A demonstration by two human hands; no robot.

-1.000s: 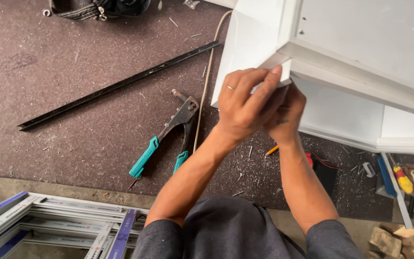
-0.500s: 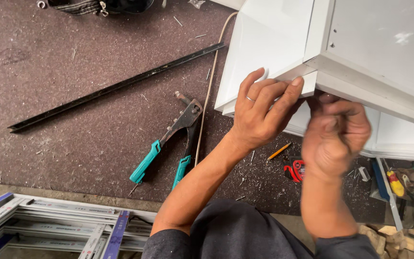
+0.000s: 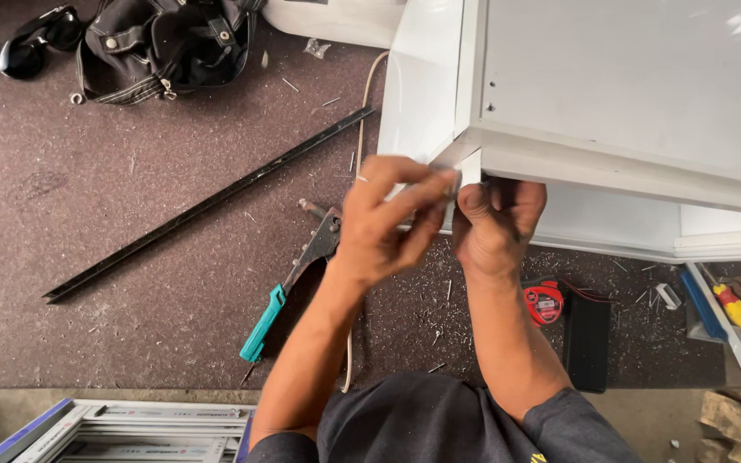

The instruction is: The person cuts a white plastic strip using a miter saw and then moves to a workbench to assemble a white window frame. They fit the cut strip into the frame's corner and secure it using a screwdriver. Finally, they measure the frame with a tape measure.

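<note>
Open mat left of the hands, apart from riveter (image 3: 295, 279), black bar (image 3: 207, 204), perhaps scattered shavings.

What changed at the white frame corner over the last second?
The right hand, which had dropped away half a second ago, is back at the frame corner beside the left hand. Left hand stayed there; riveter and black bar unmoved.

Left hand (image 3: 388, 219) and right hand (image 3: 495, 223) pinching white frame corner (image 3: 465, 154), teal riveter (image 3: 293, 283) below, black bar (image 3: 207, 206) left
</note>
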